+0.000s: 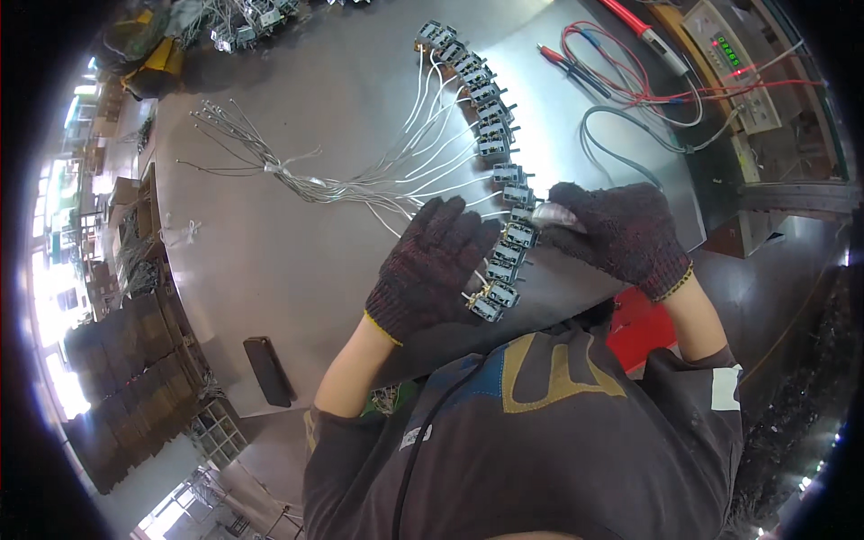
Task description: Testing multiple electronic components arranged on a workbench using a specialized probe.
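A curved row of small grey metal control units with short side shafts [492, 132] runs down the table. Thin white leads [315, 186] leave their left sides and gather into a tied bundle that fans out in slim metal ends. Beside the lower units lies my left hand [432, 256], in a dark knitted glove, its fingers stretched out over the leads and holding nothing. My right hand [621, 229], gloved alike, is closed round a shiny, whitish, rounded thing [555, 217] at the right edge of the row. The fingers partly cover that thing; its kind does not show.
Red and black test leads [603, 72] and a grey cable [621, 117] lie at the far right, beside a meter with a green display [729, 58]. More metal parts [243, 22] are heaped at the back left. A black phone [269, 371] rests near the front left edge.
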`<act>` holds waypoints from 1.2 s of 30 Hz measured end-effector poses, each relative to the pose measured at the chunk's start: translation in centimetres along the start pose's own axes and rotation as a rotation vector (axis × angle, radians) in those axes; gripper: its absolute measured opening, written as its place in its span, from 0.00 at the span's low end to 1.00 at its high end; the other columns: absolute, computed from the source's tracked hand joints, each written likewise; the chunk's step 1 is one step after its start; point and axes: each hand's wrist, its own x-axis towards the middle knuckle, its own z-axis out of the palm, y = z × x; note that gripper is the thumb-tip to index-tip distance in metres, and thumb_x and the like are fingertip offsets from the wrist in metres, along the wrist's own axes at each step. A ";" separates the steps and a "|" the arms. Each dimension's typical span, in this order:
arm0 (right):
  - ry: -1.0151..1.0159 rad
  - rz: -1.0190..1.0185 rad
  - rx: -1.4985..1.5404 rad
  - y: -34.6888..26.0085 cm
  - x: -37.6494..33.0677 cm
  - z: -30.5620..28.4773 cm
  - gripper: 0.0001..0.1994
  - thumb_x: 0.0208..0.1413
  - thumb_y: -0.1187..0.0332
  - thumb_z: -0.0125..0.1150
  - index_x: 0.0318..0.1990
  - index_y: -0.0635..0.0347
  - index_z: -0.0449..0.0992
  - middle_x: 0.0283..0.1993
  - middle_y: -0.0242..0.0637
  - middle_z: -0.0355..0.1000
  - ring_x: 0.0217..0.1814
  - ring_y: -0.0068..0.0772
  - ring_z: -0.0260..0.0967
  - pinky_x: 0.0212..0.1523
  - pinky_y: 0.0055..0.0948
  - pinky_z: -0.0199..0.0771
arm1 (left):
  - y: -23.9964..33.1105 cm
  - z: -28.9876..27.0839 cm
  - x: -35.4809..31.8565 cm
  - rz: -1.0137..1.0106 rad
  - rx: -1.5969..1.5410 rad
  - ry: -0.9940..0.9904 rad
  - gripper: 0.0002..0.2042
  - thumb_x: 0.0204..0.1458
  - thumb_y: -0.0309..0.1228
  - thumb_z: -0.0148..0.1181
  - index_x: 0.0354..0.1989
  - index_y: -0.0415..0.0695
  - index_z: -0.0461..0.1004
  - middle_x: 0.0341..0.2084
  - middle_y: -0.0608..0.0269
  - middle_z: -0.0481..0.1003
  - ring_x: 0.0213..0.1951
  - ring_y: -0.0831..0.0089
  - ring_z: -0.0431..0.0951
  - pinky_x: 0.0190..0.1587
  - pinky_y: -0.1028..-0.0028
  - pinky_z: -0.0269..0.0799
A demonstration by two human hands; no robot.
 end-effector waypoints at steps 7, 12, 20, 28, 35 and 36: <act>0.001 0.046 0.030 0.4 0.9 0.2 0.17 0.61 0.48 0.68 0.50 0.44 0.78 0.23 0.38 0.75 0.24 0.44 0.78 0.26 0.42 0.73 | -0.6 1.8 0.3 0.027 -0.019 0.116 0.51 0.37 0.61 0.73 0.71 0.45 0.67 0.64 0.50 0.71 0.72 0.47 0.65 0.78 0.46 0.54; -0.019 -0.056 0.005 1.9 1.2 0.6 0.16 0.65 0.47 0.62 0.50 0.44 0.78 0.24 0.37 0.77 0.23 0.43 0.78 0.26 0.41 0.73 | -0.2 1.5 0.6 -0.013 -0.038 0.074 0.52 0.36 0.60 0.74 0.71 0.46 0.68 0.67 0.50 0.70 0.73 0.48 0.64 0.78 0.46 0.54; 0.007 -0.083 -0.027 1.6 1.5 0.3 0.17 0.68 0.44 0.57 0.51 0.41 0.78 0.23 0.36 0.78 0.24 0.42 0.79 0.26 0.42 0.74 | -0.1 1.8 0.6 -0.028 -0.101 0.119 0.56 0.30 0.61 0.78 0.72 0.47 0.66 0.67 0.50 0.70 0.73 0.48 0.64 0.77 0.46 0.55; -0.048 -0.068 -0.071 1.8 1.3 0.3 0.20 0.65 0.41 0.59 0.54 0.40 0.79 0.24 0.37 0.79 0.25 0.40 0.80 0.26 0.41 0.74 | 0.2 1.8 0.8 -0.050 -0.108 0.175 0.59 0.25 0.59 0.80 0.73 0.46 0.65 0.64 0.50 0.71 0.70 0.47 0.67 0.75 0.45 0.58; -0.020 -0.085 -0.169 2.5 1.1 1.1 0.21 0.57 0.44 0.70 0.54 0.37 0.81 0.24 0.33 0.75 0.24 0.39 0.76 0.27 0.39 0.71 | 0.4 1.7 1.2 -0.063 -0.101 0.152 0.59 0.27 0.59 0.79 0.73 0.46 0.65 0.65 0.49 0.70 0.70 0.47 0.67 0.74 0.45 0.59; 0.001 -0.104 -0.153 2.9 1.0 1.4 0.21 0.57 0.44 0.70 0.55 0.37 0.81 0.24 0.33 0.75 0.24 0.38 0.76 0.28 0.39 0.71 | 0.4 1.8 1.3 -0.057 -0.108 0.164 0.59 0.27 0.59 0.79 0.74 0.47 0.65 0.65 0.49 0.70 0.70 0.47 0.67 0.74 0.45 0.59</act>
